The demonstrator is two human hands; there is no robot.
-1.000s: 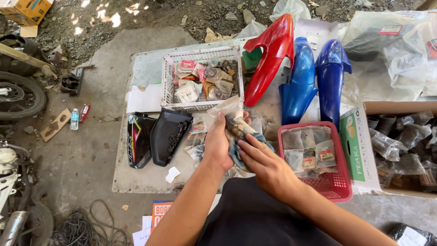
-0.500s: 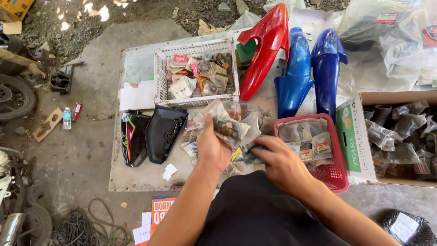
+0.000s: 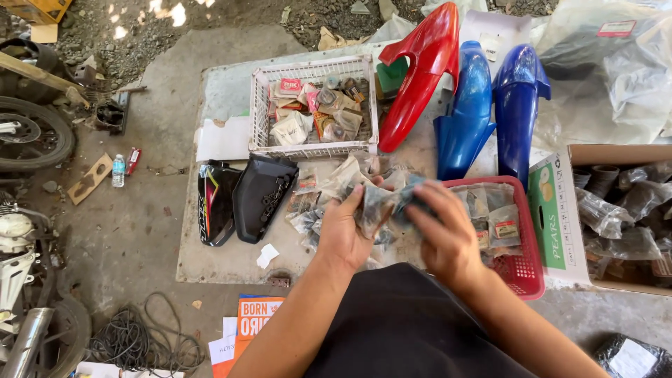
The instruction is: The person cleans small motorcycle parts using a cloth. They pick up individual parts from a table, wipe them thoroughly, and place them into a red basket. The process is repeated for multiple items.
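Note:
My left hand point(image 3: 341, 232) grips a clear plastic bag of small dark parts point(image 3: 376, 204) above a pile of similar bagged parts point(image 3: 315, 203) on a flat board. My right hand point(image 3: 446, 232) pinches the same bag from its right side, fingers closed on the plastic. Just right of my hands sits a red plastic basket point(image 3: 526, 269) with more clear bags in it. Behind the pile stands a white wire-mesh basket point(image 3: 258, 112) filled with small packaged parts.
A red fender point(image 3: 420, 77) and two blue fenders point(image 3: 465, 112) lie at the back. Black body panels point(image 3: 259, 196) rest left of the pile. A cardboard box point(image 3: 616, 210) of bagged parts stands right. A wheel point(image 3: 31, 136), bottle point(image 3: 117, 170) and coiled cable point(image 3: 136, 339) lie left.
Both hands have shifted slightly right and lowered with the bag. My right hand has come up from the pile and closed on the bag beside my left.

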